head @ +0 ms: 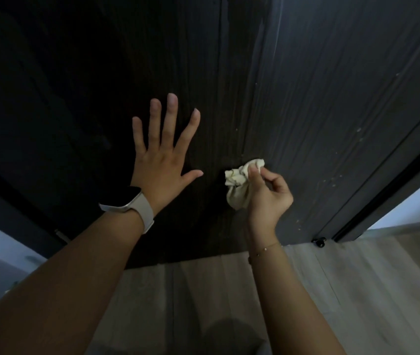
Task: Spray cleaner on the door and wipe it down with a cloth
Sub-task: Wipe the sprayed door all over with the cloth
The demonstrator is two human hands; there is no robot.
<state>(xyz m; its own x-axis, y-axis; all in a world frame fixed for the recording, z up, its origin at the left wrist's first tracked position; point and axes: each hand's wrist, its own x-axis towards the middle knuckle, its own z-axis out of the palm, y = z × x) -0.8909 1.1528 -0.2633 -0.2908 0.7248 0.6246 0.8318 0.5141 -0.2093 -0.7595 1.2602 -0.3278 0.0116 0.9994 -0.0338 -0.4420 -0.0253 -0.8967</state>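
A dark wood-grain door fills the upper view, with pale droplets and streaks on its right part. My left hand lies flat against the door, fingers spread, a pale watch on the wrist. My right hand grips a crumpled cream cloth and holds it against the door low down, right of the left hand. No spray bottle is in view.
The door's lower edge meets a light wood-look floor. A black door stop sits at the door's lower right corner beside the dark frame. Pale walls show at the far left and far right.
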